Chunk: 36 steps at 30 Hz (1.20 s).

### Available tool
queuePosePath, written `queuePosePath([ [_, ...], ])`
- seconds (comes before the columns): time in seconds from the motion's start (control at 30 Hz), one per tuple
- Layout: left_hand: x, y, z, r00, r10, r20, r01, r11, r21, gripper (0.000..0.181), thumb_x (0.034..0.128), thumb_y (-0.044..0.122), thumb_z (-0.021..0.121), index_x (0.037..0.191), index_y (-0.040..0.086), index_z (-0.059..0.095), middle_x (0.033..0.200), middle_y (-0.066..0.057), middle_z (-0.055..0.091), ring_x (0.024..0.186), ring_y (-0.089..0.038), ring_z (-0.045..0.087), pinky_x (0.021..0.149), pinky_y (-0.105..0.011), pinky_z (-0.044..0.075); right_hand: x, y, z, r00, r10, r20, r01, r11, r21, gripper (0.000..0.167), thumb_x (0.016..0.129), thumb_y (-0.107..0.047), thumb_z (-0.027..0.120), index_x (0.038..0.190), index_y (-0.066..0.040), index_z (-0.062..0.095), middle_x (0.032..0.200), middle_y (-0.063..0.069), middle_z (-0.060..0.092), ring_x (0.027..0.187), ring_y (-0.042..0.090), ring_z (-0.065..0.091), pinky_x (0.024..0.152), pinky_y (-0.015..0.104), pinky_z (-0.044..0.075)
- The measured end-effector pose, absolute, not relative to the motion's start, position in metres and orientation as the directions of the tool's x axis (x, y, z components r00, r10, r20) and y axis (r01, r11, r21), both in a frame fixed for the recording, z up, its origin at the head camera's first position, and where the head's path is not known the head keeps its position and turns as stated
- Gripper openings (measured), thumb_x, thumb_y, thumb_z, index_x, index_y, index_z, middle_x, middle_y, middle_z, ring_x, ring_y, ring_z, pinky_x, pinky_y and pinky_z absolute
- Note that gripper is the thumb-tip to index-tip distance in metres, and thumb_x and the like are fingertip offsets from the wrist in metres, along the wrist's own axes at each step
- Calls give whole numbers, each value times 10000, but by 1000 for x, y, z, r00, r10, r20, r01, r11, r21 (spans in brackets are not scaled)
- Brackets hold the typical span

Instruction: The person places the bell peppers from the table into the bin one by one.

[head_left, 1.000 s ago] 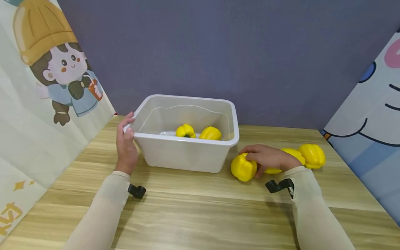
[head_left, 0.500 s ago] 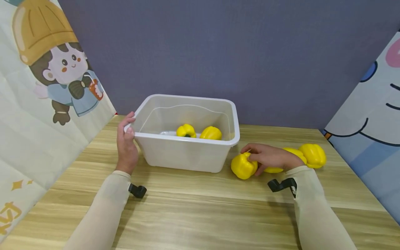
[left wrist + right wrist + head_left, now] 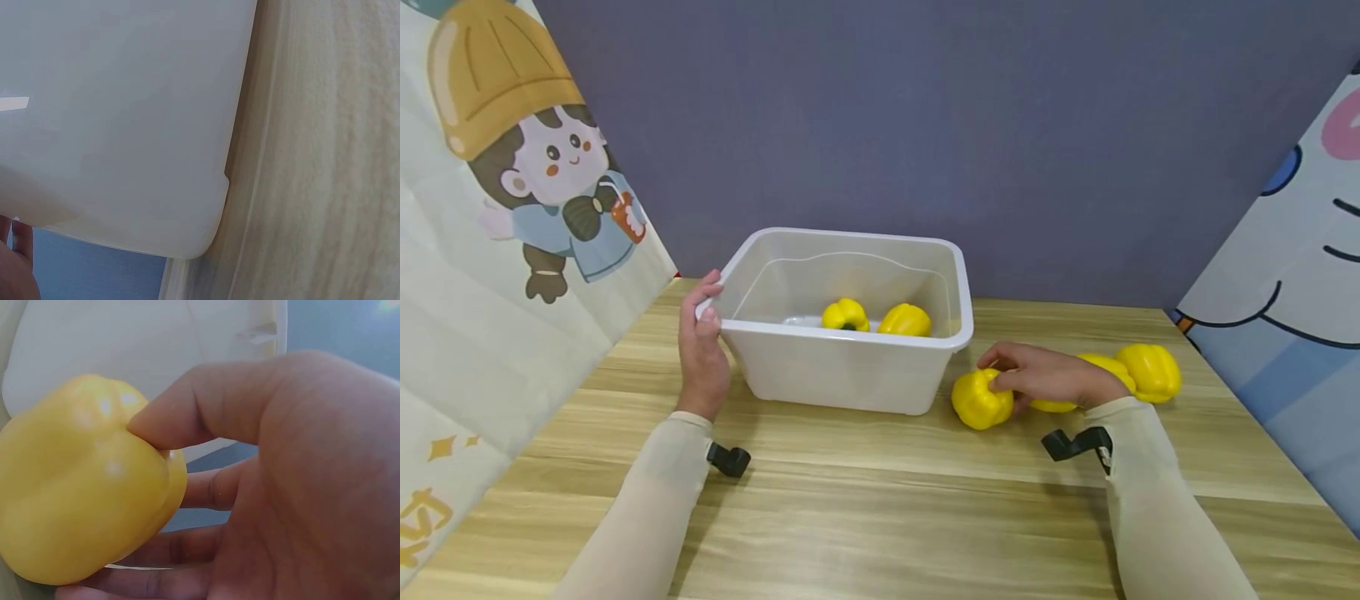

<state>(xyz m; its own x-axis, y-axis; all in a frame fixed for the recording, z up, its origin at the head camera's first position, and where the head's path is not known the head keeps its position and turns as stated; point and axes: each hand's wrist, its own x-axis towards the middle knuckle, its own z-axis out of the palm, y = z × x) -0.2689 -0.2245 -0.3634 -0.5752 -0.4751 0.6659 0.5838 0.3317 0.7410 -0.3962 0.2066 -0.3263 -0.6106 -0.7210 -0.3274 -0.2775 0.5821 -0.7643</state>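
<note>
My left hand [image 3: 703, 358] grips the left rim of a pale grey-white plastic bin [image 3: 842, 371], thumb outside and fingers over the edge. Inside the bin lie two yellow bell peppers, one [image 3: 846, 315] near the middle and another [image 3: 906, 320] to its right. Just right of the bin, my right hand [image 3: 1037, 372] holds a yellow bell pepper [image 3: 982, 400]. In the right wrist view the thumb presses on top of this bell pepper [image 3: 87, 487], with fingers beneath and behind it. The left wrist view shows mostly the bin's outer wall [image 3: 125, 125].
More yellow bell peppers lie behind and right of my right hand, including one [image 3: 1150, 372] fully visible and another [image 3: 1105, 367] partly covered. A wood-grain table [image 3: 865, 508] carries everything. Behind stands a dark grey panel [image 3: 925, 125], with printed cloths [image 3: 467, 350] at both sides.
Since the first frame, the bell pepper in my right hand has shifted very slightly up and to the left. My left hand and the bin stay put.
</note>
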Motion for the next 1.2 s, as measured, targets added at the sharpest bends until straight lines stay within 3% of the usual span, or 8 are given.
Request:
queuePosePath([
  [0.33, -270, -225, -364, -572, -469, 673, 586, 340, 735, 476, 982, 263, 363, 1290, -81, 481, 1491, -79, 472, 1410, -221, 363, 1118, -321, 266, -395, 203, -327, -614, -736, -285, -349, 576, -739, 470, 962, -238, 605, 1351, 6, 506, 1328, 189, 561, 1090, 260, 600, 909, 458, 530],
  [0.77, -269, -224, -363, -569, -466, 678, 597, 333, 729, 475, 983, 257, 359, 1289, -85, 481, 1495, -104, 465, 1409, -230, 365, 1122, -327, 267, -393, 201, -327, -635, -736, -236, -411, 580, -704, 544, 954, -303, 638, 1377, 10, 502, 1324, 173, 563, 1133, 291, 569, 916, 451, 515],
  [1.2, -271, -225, -365, -555, -470, 686, 609, 332, 720, 414, 977, 266, 381, 1259, 9, 542, 1483, -104, 477, 1399, -246, 374, 1114, -330, 274, -393, 200, -326, -629, -744, -225, -465, 592, -658, 609, 934, -420, 671, 1380, -32, 525, 1318, 126, 597, 1171, 284, 559, 975, 466, 456],
])
